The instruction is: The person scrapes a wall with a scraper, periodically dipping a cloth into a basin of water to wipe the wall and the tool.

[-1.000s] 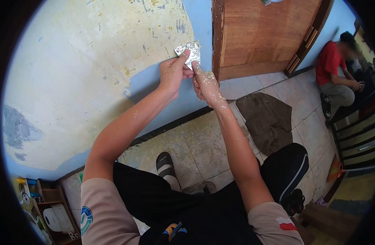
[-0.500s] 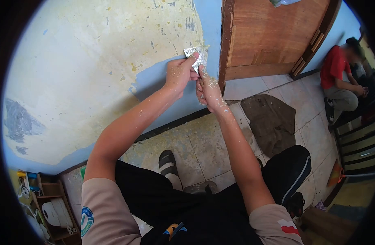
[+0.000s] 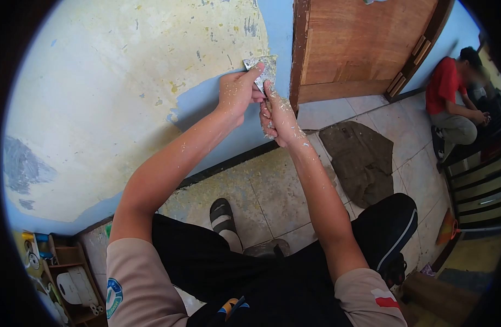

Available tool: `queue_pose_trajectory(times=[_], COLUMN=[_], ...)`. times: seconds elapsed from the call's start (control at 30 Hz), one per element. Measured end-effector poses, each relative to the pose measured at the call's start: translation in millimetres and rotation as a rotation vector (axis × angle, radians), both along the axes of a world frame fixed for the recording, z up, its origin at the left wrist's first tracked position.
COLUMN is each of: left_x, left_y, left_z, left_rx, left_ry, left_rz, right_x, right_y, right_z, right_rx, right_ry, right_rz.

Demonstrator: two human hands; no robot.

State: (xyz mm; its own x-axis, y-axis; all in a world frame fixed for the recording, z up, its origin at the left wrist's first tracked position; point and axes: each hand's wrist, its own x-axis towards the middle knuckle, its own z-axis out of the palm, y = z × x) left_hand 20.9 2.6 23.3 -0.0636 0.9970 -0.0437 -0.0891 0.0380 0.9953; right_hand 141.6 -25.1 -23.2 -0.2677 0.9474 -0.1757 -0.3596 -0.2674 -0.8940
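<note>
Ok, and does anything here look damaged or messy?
Yes: the wall has a large ragged patch missing its blue paint, pale debris litters the floor tiles beneath, and a brown cloth lies rumpled nearby.

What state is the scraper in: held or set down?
Held: the left hand and right hand both grip the scraper in front of the wall.

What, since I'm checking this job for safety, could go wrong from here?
The left hand has its thumb on the metal scraper, so a slip might nick it. Pale flakes cling to that hand and the right hand, and could irritate the eyes if rubbed in. The brown cloth lying on the tiled floor might slide underfoot.
</note>
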Motion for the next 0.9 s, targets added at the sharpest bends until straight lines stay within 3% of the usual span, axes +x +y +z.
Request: queue_pose_trajectory(times=[0.4, 0.6, 0.7, 0.83, 0.9], left_x=[-3.4, 6.6, 4.2, -20.2, -42.4], left_y=[-0.5, 1.3, -6.3, -20.7, -40.8], left_z=[6.8, 56.4, 59.2, 25.1, -1.4], left_rx=[-0.017, 0.039, 0.030, -0.075, -0.173], left_ry=[0.014, -0.133, -0.126, -0.123, -0.145], left_rz=[0.024, 0.049, 0.051, 0.031, -0.028], right_x=[-9.2, 8.1, 2.8, -5.7, -3.8], right_y=[2.7, 13.5, 13.0, 2.5, 0.9], right_z=[0.7, 59.2, 61.1, 29.5, 8.9], right_rx=[0.046, 0.136, 0.162, 0.145, 0.132], right_ry=[0.016, -0.080, -0.078, -0.155, -0.363], right_rz=[-0.035, -0.013, -0.021, -0.002, 0.161])
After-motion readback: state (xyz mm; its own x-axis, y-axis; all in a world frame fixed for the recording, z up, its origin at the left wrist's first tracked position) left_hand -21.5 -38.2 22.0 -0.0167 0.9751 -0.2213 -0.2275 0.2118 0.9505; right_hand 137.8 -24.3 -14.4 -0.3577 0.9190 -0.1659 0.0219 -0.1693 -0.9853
